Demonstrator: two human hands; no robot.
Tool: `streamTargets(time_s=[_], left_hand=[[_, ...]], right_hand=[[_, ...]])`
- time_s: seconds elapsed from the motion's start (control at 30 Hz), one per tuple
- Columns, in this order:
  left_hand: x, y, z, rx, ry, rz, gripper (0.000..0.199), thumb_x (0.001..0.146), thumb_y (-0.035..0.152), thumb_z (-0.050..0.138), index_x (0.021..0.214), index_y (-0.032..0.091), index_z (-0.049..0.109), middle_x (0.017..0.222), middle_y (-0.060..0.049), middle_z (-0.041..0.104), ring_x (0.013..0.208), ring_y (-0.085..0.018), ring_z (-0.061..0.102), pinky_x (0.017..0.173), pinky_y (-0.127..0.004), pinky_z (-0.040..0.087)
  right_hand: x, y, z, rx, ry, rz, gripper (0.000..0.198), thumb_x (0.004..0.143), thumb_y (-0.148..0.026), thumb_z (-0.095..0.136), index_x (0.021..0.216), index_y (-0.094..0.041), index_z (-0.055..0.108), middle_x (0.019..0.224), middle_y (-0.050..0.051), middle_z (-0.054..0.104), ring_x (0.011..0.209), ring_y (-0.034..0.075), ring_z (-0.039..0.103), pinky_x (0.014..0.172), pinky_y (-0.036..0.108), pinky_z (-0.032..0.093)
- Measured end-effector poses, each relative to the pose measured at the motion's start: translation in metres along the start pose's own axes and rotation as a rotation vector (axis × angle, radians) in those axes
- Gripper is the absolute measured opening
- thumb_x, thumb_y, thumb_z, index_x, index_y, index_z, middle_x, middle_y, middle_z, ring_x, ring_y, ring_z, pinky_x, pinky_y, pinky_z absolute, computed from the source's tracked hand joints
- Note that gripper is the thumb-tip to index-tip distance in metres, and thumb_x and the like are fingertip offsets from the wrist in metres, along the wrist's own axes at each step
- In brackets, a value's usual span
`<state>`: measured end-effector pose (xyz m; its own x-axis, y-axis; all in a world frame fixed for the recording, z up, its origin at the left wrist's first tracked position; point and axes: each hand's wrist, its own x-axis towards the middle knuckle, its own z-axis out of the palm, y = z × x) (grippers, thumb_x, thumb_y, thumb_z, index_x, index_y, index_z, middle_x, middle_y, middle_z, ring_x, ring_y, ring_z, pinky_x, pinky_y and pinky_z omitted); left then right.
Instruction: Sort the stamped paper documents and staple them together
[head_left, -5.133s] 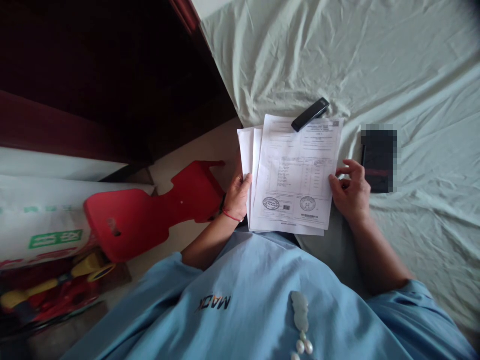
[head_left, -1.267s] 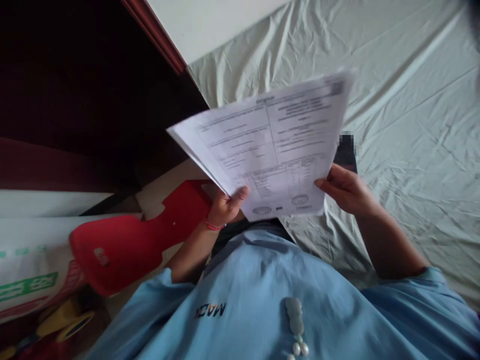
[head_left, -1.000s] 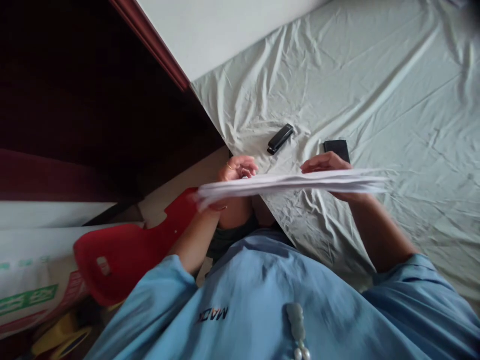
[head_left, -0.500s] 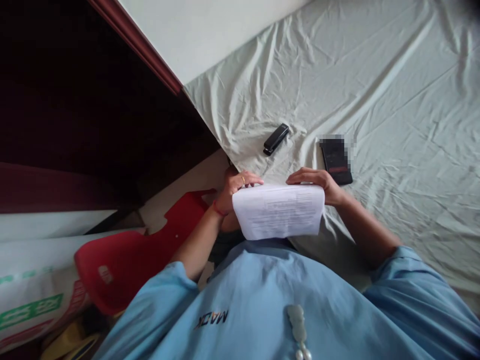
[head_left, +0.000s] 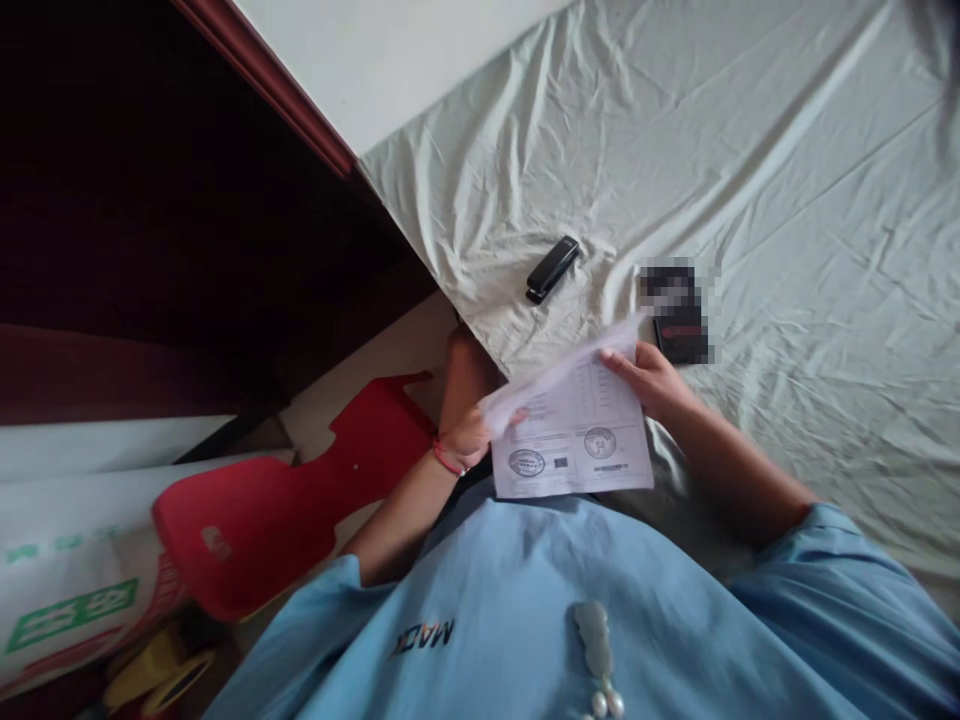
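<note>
White printed papers [head_left: 577, 420] hang between my two hands in front of my body, their lower part showing two round stamps. My left hand [head_left: 472, 435], with a red string on its wrist, is closed on the left edge of the papers. On the right side, my right hand [head_left: 652, 378] grips them with its thumb on the face and the fingers behind, mostly hidden. The upper edge of the papers is tilted and blurred. Beyond them a black stapler [head_left: 553, 270] lies on the pale cloth, apart from both hands.
A dark, partly pixelated flat object [head_left: 681, 335] lies just past my right hand. Wrinkled pale cloth [head_left: 810, 250] covers the surface. A red plastic chair [head_left: 255, 530] and a white printed sack [head_left: 67, 560] are at the lower left.
The papers have been unfolded or turned, so a stamped face now shows. My left hand has moved down toward my body; my right thumb now lies on the front of the papers.
</note>
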<state>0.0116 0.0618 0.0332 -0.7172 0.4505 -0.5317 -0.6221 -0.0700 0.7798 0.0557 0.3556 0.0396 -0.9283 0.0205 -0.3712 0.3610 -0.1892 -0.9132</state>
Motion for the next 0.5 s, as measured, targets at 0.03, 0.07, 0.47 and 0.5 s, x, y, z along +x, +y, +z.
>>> streamTargets(time_s=[0.03,0.07,0.47,0.5], left_hand=[[0.0,-0.005,0.001,0.007,-0.005,0.006,0.065,0.064,0.031,0.106,0.124,0.022,0.085,0.131,-0.01,0.084,0.136,-0.042,0.072,0.122,-0.058,0.057],[0.0,-0.009,0.002,0.007,-0.002,0.015,0.07,0.064,0.032,0.106,0.13,0.023,0.083,0.137,-0.01,0.082,0.145,-0.041,0.067,0.129,-0.057,0.051],[0.008,-0.002,0.012,-0.212,0.16,0.156,0.054,0.075,0.041,0.098,0.123,0.023,0.081,0.137,-0.009,0.082,0.152,-0.039,0.062,0.132,-0.055,0.046],[0.009,-0.002,0.013,-0.207,0.166,0.171,0.055,0.075,0.042,0.099,0.123,0.024,0.081,0.138,-0.008,0.082,0.153,-0.039,0.061,0.133,-0.054,0.046]], right_hand=[[0.0,0.004,0.003,0.015,0.044,0.018,0.052,0.082,-0.068,0.087,0.103,-0.023,0.073,0.087,0.006,0.081,0.073,0.023,0.078,0.067,0.034,0.066],[-0.001,0.007,0.005,0.021,0.062,0.037,0.053,0.083,-0.071,0.085,0.101,-0.023,0.072,0.085,0.006,0.081,0.072,0.024,0.078,0.067,0.036,0.067],[-0.006,0.013,0.015,0.003,0.042,0.162,0.057,0.073,-0.076,0.09,0.083,-0.022,0.073,0.077,0.006,0.08,0.064,0.024,0.075,0.056,0.035,0.064],[-0.006,0.014,0.015,0.003,0.059,0.161,0.057,0.072,-0.076,0.09,0.08,-0.022,0.073,0.077,0.006,0.08,0.062,0.023,0.074,0.055,0.034,0.063]])
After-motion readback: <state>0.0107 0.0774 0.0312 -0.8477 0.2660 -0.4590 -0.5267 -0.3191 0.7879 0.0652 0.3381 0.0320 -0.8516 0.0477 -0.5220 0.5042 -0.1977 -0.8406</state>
